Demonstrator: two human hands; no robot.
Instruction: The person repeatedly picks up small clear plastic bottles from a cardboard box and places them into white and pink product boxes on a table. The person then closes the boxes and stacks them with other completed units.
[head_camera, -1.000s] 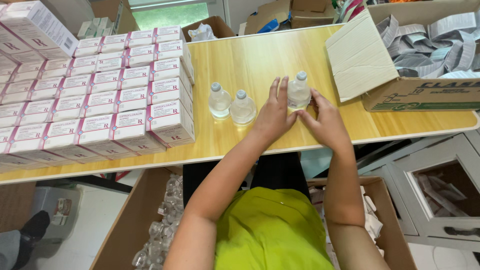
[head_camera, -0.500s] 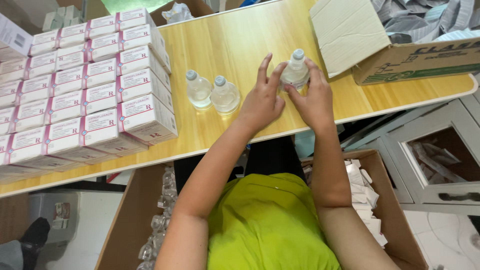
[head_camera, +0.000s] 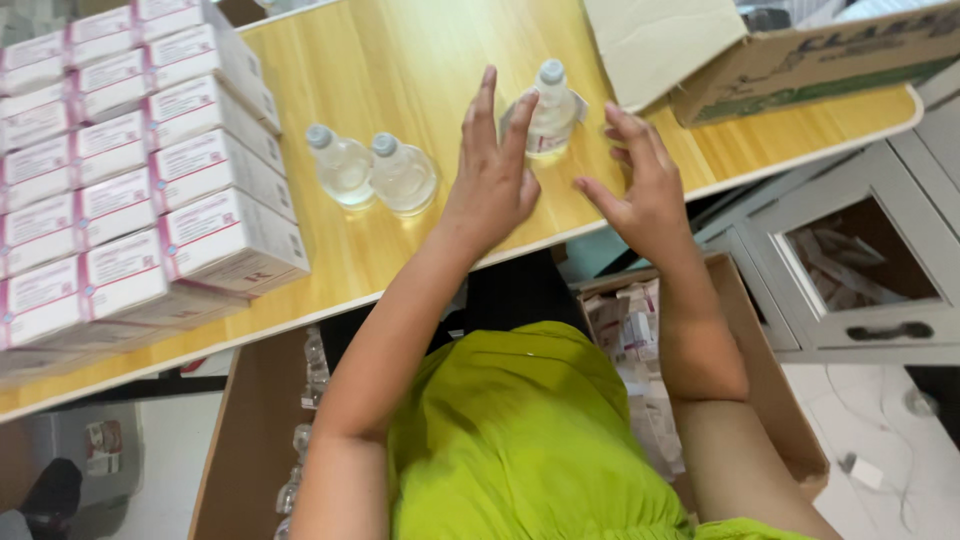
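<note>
Pale yellow wood makes up the long table (head_camera: 420, 60), seen from above with a person in a lime-green top seated at its near edge. Standing upright near that edge is a small clear bottle (head_camera: 550, 112) with a whitish cap and a pale label around its body. The left hand (head_camera: 492, 180) is spread flat-fingered just beside it, fingertips close to the glass or plastic wall, while the right hand (head_camera: 640, 180) hovers with curled, parted fingers on the other side — neither one is closed on the bottle. It looks light but liquid-filled, stiff and smooth, probably slippery if wet and possibly breakable; the waist below the shoulder seems the safest grip, since the narrow cap offers little purchase. Two more clear bottles (head_camera: 372, 170) of the same kind stand touching each other to the left. Further left, white cartons with pink bands (head_camera: 150, 170) are packed in tidy rows — rectangular, all alike. At the far right an open brown cardboard box (head_camera: 800, 60) rests with its flap folded out. Below the table, another cardboard box (head_camera: 760, 400) holds small packets.
</note>
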